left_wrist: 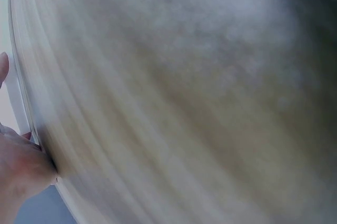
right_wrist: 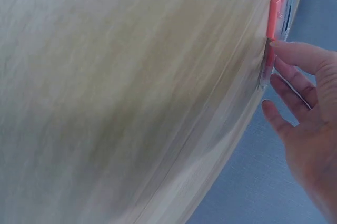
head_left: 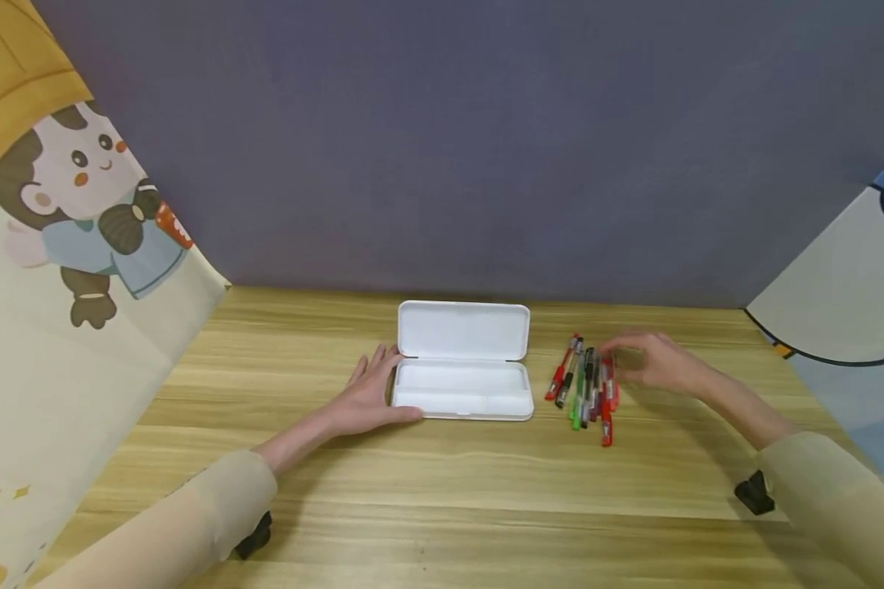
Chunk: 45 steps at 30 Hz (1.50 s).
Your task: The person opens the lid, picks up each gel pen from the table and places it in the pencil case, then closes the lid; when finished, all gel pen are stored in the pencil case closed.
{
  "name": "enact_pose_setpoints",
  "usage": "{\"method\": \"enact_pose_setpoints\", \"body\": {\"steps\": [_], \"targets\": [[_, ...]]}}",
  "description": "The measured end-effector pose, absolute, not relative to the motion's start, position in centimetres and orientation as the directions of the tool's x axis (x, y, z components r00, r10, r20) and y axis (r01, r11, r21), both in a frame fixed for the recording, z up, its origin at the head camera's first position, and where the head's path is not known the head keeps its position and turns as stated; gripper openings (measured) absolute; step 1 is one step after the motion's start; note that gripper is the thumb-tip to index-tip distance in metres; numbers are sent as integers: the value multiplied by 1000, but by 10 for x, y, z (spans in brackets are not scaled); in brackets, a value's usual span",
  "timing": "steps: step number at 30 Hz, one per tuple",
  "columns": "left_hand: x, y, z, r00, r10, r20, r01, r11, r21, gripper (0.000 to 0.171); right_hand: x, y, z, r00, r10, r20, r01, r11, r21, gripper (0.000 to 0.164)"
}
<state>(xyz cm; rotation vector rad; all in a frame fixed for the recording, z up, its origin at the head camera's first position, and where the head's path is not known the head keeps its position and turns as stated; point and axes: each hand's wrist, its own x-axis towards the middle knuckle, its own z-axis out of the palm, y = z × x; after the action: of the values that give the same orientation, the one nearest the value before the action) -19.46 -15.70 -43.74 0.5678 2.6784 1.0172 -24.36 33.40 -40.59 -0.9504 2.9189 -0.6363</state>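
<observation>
- A white pencil case [head_left: 460, 376] lay on the bench [head_left: 442, 499], its lid [head_left: 463, 330] raised at the far side, its white inside showing; its long axis ran left to right.
- Mixed pens [head_left: 588, 383] lay bunched right of it, pointing roughly away from the person, slightly fanned.
- The left hand [head_left: 374, 398], widely spread, touched the case's left end.
- The right hand [head_left: 656, 361], loosely bent, touched a red pen [right_wrist: 274, 18]; whether it gripped, I cannot tell.

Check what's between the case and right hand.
From the case: a strip of bare table, then the pens. Head view shows it.
</observation>
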Motion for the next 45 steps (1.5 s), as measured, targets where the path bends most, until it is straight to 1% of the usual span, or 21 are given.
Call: {"method": "enact_pose_setpoints", "body": {"steps": [9,16,22,28,31,33,36,40,45], "targets": [[-193,-158,-436,-892,448,-61,291,673,680,91,-241,338,-409,-777,-616,129,-620,714,-324,38],[-192,-159,-437,-891,450,-63,293,675,677,91,-238,339,-407,-712,-685,154,-693,650,-313,30],[-192,-162,-438,-890,452,-63,296,676,675,90,-235,338,-406,-700,-704,121,-701,644,-308,32],[-192,-164,-440,-888,455,-62,300,678,671,91,-232,338,-406,-695,-712,98,-707,652,-274,35],[-192,-165,-440,-887,458,-63,303,678,670,91,-230,338,-406,-669,-734,116,-734,627,-261,35],[-192,-166,-440,-886,460,-63,303,676,671,90,-229,339,-406,-643,-754,134,-756,596,-270,34],[-191,-166,-440,-884,463,-65,304,675,673,91,-226,341,-403,-619,-771,151,-768,554,-320,31],[-190,-167,-440,-884,462,-70,299,675,675,91,-223,341,-397,-636,-751,176,-749,548,-373,30],[-188,-170,-440,-885,459,-74,294,676,676,92,-220,333,-390,-673,-703,230,-732,587,-346,32]]}}
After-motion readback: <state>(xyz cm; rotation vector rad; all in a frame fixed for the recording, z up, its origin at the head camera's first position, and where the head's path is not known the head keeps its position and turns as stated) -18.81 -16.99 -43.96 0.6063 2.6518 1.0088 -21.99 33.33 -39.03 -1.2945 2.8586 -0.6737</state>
